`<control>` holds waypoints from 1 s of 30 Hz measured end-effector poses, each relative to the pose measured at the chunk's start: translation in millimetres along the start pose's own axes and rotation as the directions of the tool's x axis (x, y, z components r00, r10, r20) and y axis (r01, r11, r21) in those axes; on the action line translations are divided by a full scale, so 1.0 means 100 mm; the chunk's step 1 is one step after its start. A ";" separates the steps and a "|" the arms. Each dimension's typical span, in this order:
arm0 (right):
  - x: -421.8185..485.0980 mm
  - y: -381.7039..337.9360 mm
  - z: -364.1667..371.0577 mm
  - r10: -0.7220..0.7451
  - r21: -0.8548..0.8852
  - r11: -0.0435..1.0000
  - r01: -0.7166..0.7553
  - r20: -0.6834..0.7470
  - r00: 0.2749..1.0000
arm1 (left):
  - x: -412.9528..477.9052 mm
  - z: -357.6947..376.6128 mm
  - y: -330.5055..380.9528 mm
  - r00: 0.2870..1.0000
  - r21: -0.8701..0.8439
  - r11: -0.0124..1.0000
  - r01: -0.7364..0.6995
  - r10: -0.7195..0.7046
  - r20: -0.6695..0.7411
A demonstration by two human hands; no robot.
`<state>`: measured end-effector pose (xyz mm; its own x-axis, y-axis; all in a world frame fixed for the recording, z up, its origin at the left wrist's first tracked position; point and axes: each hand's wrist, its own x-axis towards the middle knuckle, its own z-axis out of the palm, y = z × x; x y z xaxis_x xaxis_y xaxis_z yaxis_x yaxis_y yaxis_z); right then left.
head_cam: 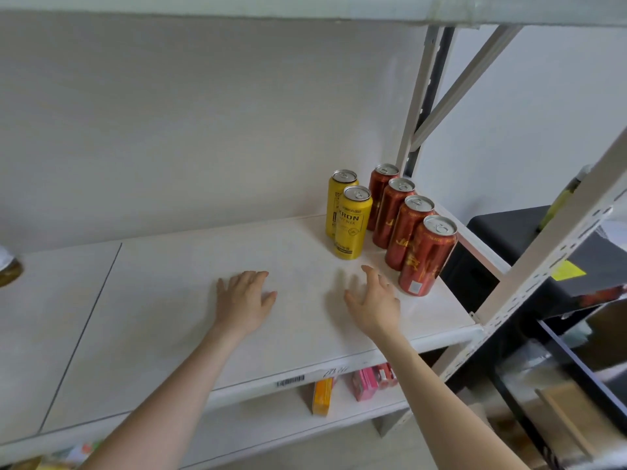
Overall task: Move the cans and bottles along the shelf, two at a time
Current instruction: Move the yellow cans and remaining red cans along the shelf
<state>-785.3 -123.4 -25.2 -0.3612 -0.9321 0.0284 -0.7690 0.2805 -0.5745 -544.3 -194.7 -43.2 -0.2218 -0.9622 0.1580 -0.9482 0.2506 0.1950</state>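
Bare hands (242, 301) (373, 305) reach forward, fingers (368, 271) spread.

Front yellow can (351, 222), just beyond right hand (375, 304): reads "KRON", smaller line below approx "BEER", rest too small. Red cans (425, 256) right of it: gold script + rim text, illegible. Shelf edge (237, 390) below hands: barcode sticker (290, 380), handwritten tag, unreadable.

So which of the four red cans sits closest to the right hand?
The front red can, at the near end of the row by the shelf edge, just beside the right hand. The other three stand behind it.
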 end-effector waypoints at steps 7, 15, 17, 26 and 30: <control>-0.58 -0.15 0.03 -0.130 -0.279 0.953 0.116 -0.035 0.991 | -0.51 -0.17 -0.11 0.994 0.108 0.989 -0.105 0.105 0.005; -1.06 -0.29 -0.02 -0.225 -0.426 0.880 0.209 0.012 0.974 | -1.00 -0.33 -0.13 0.988 0.132 0.981 -0.139 0.147 -0.052; -1.18 -0.31 -0.02 -0.224 -0.435 0.875 0.210 0.020 0.974 | -1.14 -0.35 -0.15 0.987 0.139 0.980 -0.144 0.153 -0.057; -2.00 -0.39 0.02 -0.246 -0.436 0.867 0.241 0.045 0.968 | -1.95 -0.51 -0.29 0.987 0.166 0.977 -0.131 0.144 -0.070; -2.45 -0.45 0.08 -0.267 -0.415 0.871 0.264 0.054 0.962 | -2.45 -0.61 -0.41 0.991 0.183 0.977 -0.112 0.123 -0.052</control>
<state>-657.8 90.2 -13.2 -0.1144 -0.9840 0.1367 -0.9837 0.0930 -0.1536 -436.8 37.5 -31.0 -0.3251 -0.9171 0.2310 -0.9428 0.3332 -0.0039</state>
